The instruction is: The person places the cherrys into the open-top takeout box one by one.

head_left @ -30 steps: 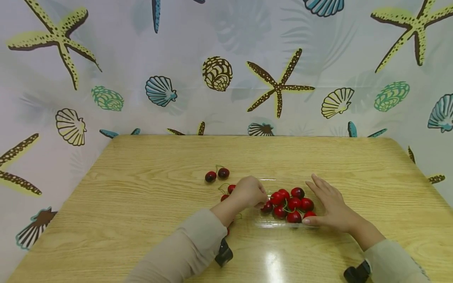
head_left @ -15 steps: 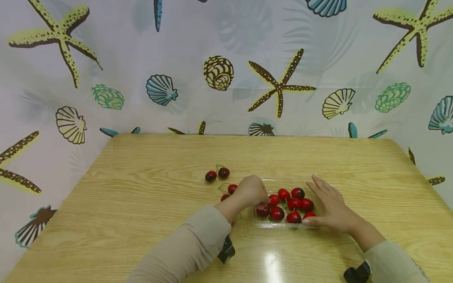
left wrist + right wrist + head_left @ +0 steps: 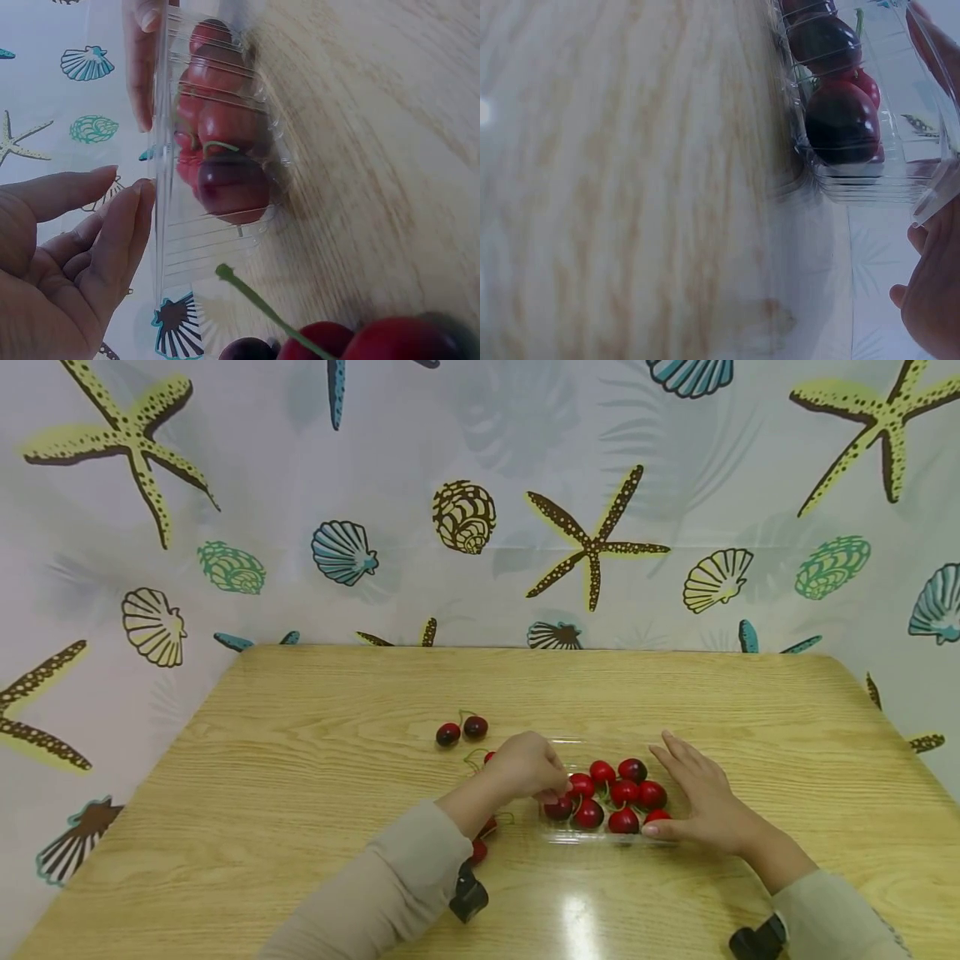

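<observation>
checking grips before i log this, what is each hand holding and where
Left hand holds nothing. Right hand rests flat against the clear tray's right side, steadying it without a grip.

Bright, tabletop (image 3: 315,793) glare, blurred wrist views

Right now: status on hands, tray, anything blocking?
Left hand open at clear tray edge. Right hand open, steadying tray's far side. Cherries inside tray; loose cherries on table, nothing blocking.
</observation>
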